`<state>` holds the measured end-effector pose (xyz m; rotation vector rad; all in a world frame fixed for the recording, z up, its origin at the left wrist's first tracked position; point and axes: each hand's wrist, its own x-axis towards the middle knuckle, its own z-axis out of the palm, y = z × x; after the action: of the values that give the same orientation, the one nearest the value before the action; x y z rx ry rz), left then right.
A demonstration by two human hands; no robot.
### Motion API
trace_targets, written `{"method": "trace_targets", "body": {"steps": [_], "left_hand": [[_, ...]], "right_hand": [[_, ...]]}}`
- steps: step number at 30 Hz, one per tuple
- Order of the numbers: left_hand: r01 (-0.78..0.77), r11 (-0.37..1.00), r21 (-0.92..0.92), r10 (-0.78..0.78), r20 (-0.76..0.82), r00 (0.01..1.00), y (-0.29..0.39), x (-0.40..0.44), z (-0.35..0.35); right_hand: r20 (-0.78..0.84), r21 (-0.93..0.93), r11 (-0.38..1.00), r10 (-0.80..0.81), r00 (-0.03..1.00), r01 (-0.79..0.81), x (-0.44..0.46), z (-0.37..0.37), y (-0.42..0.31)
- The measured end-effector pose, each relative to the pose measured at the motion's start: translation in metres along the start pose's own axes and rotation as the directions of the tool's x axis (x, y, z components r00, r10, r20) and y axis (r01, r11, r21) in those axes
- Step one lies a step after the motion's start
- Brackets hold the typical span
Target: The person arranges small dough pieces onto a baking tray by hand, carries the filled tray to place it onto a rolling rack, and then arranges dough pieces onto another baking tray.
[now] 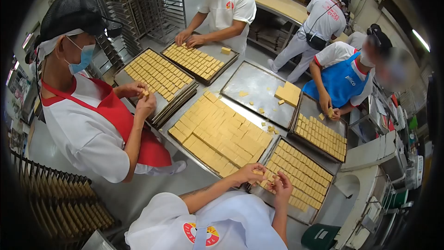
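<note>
My left hand [250, 174] is closed around a small yellow dough piece [259, 173], above the near edge of a metal tray. Close beside it on the right, my right hand [281, 189] has its fingers bent near the same spot; whether it grips a piece of its own is too small to tell. Beneath and beyond my hands, the tray [311, 216] carries rows of small yellow dough pieces [300, 169]. Left of that tray lies a broad layer of larger yellow dough blocks [217, 132] on the table.
Co-workers stand at the left, far side and right, their hands over trays of pieces. A mostly bare tray [249, 83] holds a dough slab [289, 93] and scraps. Racks [157, 4] stand behind; a dark green bin [320, 237] is at the lower right.
</note>
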<state>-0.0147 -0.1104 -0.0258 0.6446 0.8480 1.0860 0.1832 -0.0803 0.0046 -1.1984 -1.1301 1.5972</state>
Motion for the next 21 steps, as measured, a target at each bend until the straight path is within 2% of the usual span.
{"method": "trace_targets", "body": {"steps": [4,7,10,13,16,19,21], "left_hand": [[0.071,0.988,-0.138,-0.065,0.047,0.997,-0.002,0.005,-0.012],[0.021,0.97,-0.243,-0.018,0.017,1.0,-0.004,0.005,-0.016],[0.036,0.948,-0.315,-0.012,0.08,0.997,0.003,0.0,-0.015],[0.204,0.972,-0.118,-0.187,0.135,0.973,0.003,0.002,-0.02],[0.125,0.971,0.203,-0.18,0.275,0.945,0.029,-0.004,-0.017],[0.131,0.957,0.258,-0.206,0.29,0.935,0.039,-0.006,-0.014],[0.147,0.955,0.256,-0.223,0.298,0.928,0.035,-0.004,-0.02]], "right_hand": [[0.012,-0.043,0.998,0.045,0.999,-0.045,0.003,-0.001,-0.003],[-0.029,-0.005,0.999,0.035,0.999,-0.035,0.004,0.001,0.005],[0.042,0.002,0.996,0.086,0.995,-0.086,0.001,0.001,0.008],[0.052,0.026,0.993,0.113,0.992,-0.114,0.001,0.007,0.004],[0.123,-0.266,0.958,0.147,0.981,-0.11,0.005,0.003,-0.005],[0.309,-0.245,0.967,0.015,0.951,0.064,0.008,0.014,-0.014],[0.372,-0.294,0.95,0.011,0.928,0.107,0.01,0.017,-0.017]]}}
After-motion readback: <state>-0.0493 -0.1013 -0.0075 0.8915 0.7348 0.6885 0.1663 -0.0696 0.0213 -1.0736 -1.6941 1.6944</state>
